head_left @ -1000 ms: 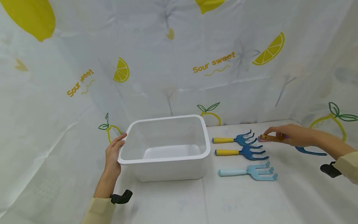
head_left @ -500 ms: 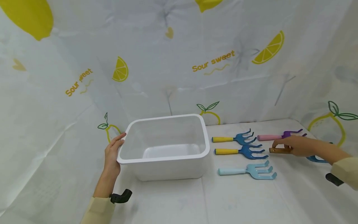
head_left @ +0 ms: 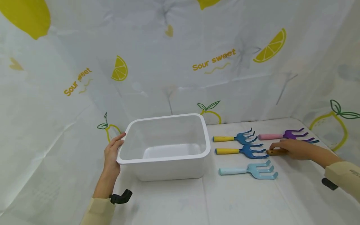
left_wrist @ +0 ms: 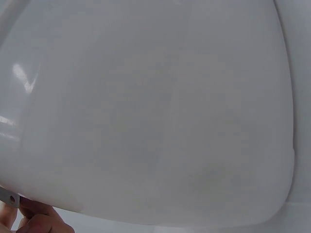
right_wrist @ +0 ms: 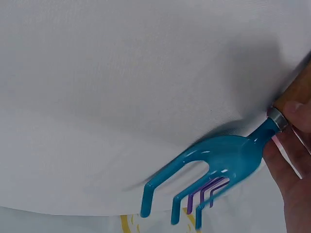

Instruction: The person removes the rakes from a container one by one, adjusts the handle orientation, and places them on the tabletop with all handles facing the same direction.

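My right hand (head_left: 298, 149) grips the wooden handle of a small hand rake (right_wrist: 228, 153), whose teal-blue head and bent tines show in the right wrist view, close over the table. In the head view its handle tip lies right beside the tines of a blue hand rake with a yellow handle (head_left: 228, 151). Just behind my hand lies a purple hand rake with a pink handle (head_left: 270, 137). My left hand (head_left: 112, 156) holds the left rim of a white plastic bin (head_left: 168, 170), which has nothing in it. The bin's pale wall (left_wrist: 160, 116) fills most of the left wrist view.
Another yellow-handled blue rake (head_left: 223, 138) lies behind the first, and a light blue rake (head_left: 233, 171) lies in front, all right of the bin. A white sheet with lemon prints (head_left: 168, 78) hangs behind the white table (head_left: 239, 203).
My right hand has brought the wooden-handled rake toward the front and then slightly left, uncovering the pink-handled rake. My left hand stays at the bin's rim.
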`<state>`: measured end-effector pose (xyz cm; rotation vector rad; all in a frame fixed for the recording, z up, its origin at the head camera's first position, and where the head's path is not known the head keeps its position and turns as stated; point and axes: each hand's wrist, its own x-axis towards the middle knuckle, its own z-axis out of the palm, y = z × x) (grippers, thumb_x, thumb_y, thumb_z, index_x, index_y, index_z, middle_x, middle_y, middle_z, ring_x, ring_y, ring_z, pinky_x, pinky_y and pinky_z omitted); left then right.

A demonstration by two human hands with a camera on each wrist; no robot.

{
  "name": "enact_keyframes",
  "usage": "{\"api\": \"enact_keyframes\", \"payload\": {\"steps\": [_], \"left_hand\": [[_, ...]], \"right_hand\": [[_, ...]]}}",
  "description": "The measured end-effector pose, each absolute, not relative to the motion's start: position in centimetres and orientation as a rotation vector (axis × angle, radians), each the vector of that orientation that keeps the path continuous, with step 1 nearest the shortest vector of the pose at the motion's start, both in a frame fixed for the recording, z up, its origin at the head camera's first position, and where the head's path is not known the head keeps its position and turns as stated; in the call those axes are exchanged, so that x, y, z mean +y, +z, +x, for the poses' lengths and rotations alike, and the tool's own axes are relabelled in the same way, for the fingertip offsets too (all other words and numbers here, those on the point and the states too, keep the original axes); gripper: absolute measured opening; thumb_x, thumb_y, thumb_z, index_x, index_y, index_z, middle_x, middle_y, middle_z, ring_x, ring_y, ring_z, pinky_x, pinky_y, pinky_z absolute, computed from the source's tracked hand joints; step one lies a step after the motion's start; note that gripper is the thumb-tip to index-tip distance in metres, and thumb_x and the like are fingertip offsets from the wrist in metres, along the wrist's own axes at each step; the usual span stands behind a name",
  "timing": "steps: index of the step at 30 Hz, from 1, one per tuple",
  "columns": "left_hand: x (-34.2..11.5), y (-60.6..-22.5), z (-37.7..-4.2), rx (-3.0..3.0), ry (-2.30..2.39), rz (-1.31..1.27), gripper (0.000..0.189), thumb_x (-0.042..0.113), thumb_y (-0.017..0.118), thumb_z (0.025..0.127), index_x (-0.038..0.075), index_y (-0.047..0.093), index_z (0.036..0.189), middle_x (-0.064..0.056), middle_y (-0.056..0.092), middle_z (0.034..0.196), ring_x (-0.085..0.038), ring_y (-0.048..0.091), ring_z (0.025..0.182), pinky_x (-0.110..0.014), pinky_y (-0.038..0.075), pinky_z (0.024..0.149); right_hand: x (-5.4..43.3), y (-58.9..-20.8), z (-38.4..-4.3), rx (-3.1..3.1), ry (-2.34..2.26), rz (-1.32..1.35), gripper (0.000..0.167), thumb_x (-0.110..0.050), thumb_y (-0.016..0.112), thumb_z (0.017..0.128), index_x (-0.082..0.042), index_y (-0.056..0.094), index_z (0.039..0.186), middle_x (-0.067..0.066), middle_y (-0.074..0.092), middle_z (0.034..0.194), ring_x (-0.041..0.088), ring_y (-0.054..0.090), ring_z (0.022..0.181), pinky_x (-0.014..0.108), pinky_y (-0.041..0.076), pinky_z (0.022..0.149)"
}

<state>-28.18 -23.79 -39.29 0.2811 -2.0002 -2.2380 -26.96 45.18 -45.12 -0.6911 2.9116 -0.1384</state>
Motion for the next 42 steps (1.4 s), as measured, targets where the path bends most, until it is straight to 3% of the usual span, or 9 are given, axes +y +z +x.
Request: {"api": "enact_keyframes", "payload": {"steps": [2,8,17,22,27,29,33,42], "left_hand": [[-23.8,-39.3,-28.2,-1.997,-2.236,0.281,0.043,0.022,0.049,0.108,0.015,0.055,0.150,0.011,0.055,0.138,-0.006,0.060,0.115,-0.017,0.053,0.088],[-23.7,-39.4,-28.2,-1.994,-2.232,0.276,0.042,0.022,0.050,0.108,0.014,0.055,0.149,0.012,0.056,0.137,-0.006,0.061,0.115,-0.018,0.054,0.089],[-23.7,-39.2,-28.3,-1.986,-2.248,0.268,0.043,0.022,0.048,0.109,0.014,0.053,0.150,0.011,0.054,0.140,-0.007,0.059,0.118,-0.017,0.054,0.090],[-23.8,-39.1,-28.2,-1.982,-2.258,0.283,0.043,0.022,0.047,0.109,0.014,0.053,0.150,0.012,0.054,0.140,-0.006,0.059,0.118,-0.016,0.054,0.090],[-23.8,-39.2,-28.2,-1.975,-2.270,0.292,0.043,0.022,0.048,0.108,0.015,0.054,0.150,0.011,0.054,0.139,-0.006,0.059,0.117,-0.017,0.054,0.089],[-23.7,-39.3,-28.2,-1.980,-2.264,0.287,0.043,0.022,0.048,0.108,0.015,0.054,0.150,0.011,0.054,0.140,-0.007,0.060,0.117,-0.017,0.054,0.089],[-23.6,-39.3,-28.0,-1.985,-2.248,0.293,0.043,0.023,0.049,0.108,0.016,0.054,0.150,0.013,0.054,0.141,-0.005,0.060,0.117,-0.017,0.054,0.090],[-23.7,-39.4,-28.0,-1.986,-2.251,0.292,0.042,0.024,0.050,0.108,0.018,0.056,0.149,0.014,0.055,0.138,-0.004,0.062,0.116,-0.018,0.056,0.090]], "right_hand": [[45.1,-45.2,-27.0,2.942,-0.118,-0.703,0.042,0.006,0.068,0.089,-0.022,0.073,0.121,-0.007,0.065,0.102,0.011,0.057,0.091,0.027,0.054,0.075],[44.8,-45.6,-27.3,2.979,-0.130,-0.735,0.036,0.004,0.071,0.090,-0.021,0.075,0.115,0.000,0.072,0.110,0.027,0.067,0.100,0.047,0.061,0.084],[44.7,-45.9,-27.5,2.997,-0.139,-0.765,0.038,0.009,0.071,0.087,-0.020,0.075,0.111,-0.002,0.074,0.108,0.025,0.067,0.098,0.044,0.061,0.083],[44.7,-45.7,-27.7,2.982,-0.237,-0.682,0.046,0.013,0.066,0.084,-0.019,0.074,0.116,0.007,0.072,0.118,0.025,0.065,0.098,0.043,0.060,0.081],[44.8,-43.4,-28.1,2.960,-0.326,-0.515,0.053,0.012,0.067,0.082,-0.013,0.068,0.130,0.015,0.070,0.115,0.024,0.062,0.095,0.043,0.059,0.075],[44.7,-41.9,-28.3,2.978,-0.301,-0.532,0.051,0.010,0.069,0.082,-0.010,0.067,0.130,0.010,0.070,0.104,0.021,0.061,0.090,0.041,0.059,0.073],[44.1,-38.9,-28.7,3.027,-0.284,-0.562,0.046,0.004,0.074,0.084,-0.011,0.067,0.127,0.003,0.070,0.100,0.015,0.062,0.088,0.036,0.059,0.071],[42.1,-34.8,-29.8,3.021,-0.384,-0.585,0.044,-0.002,0.075,0.088,-0.011,0.065,0.130,0.005,0.070,0.102,0.017,0.068,0.092,0.040,0.063,0.075]]}}
